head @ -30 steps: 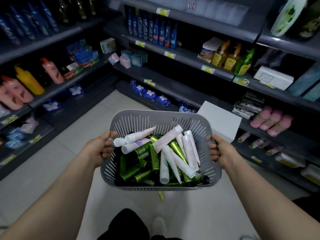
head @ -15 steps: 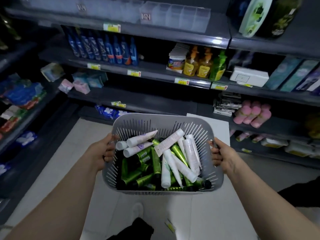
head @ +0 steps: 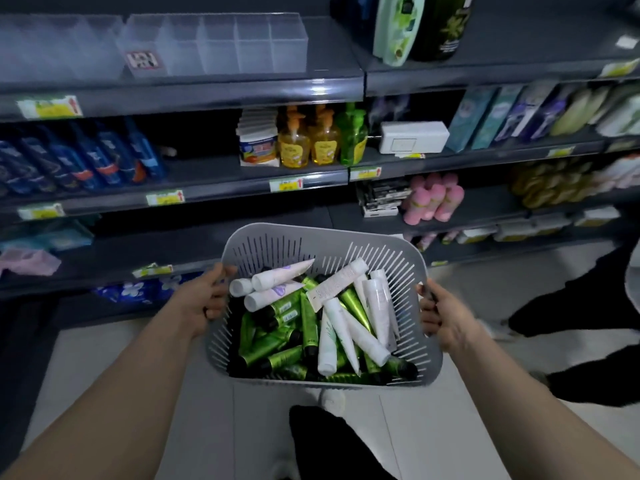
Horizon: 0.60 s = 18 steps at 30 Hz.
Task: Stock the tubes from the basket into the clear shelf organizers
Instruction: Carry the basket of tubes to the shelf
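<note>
The person had swung round to face the top shelf, its clear organizers seemingly empty through the blur, while the left hand and right hand gripped the basket, tubes all inside.

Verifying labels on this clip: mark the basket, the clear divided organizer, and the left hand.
basket point(head: 329, 239): head view, far rim.
clear divided organizer point(head: 221, 53): head view, front wall of a middle compartment.
left hand point(head: 204, 303): head view, back of the hand gripping the basket's left edge.
</note>
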Available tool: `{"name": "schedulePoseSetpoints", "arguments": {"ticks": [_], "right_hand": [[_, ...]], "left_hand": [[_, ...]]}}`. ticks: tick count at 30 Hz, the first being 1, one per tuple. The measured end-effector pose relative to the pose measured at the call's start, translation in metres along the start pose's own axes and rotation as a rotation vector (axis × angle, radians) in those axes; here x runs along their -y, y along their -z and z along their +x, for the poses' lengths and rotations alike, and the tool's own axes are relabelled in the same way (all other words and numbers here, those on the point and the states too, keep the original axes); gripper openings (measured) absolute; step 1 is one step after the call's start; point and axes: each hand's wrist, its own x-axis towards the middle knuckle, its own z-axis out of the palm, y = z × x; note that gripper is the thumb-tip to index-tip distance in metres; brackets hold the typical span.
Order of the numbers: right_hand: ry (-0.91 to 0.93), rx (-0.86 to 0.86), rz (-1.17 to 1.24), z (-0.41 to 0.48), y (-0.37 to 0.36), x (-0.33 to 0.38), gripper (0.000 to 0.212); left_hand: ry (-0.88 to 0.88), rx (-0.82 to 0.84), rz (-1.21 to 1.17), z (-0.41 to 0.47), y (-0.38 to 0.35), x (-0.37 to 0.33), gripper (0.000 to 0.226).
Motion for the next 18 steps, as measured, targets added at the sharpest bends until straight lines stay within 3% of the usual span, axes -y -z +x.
{"name": "schedulePoseSetpoints", "arguments": {"ticks": [5,18], "right_hand": [[0.007,-0.011,-0.005,0.007,0.001,0.010,0.037],[0.059,-0.179,0.050,0.098,0.034,0.080,0.037]], "left_hand": [[0.008,0.019,-0.002,0.013,-0.012,-0.006,0.036],[0.119,0.117,0.051,0.150,-0.120,-0.063,0.034]]}}
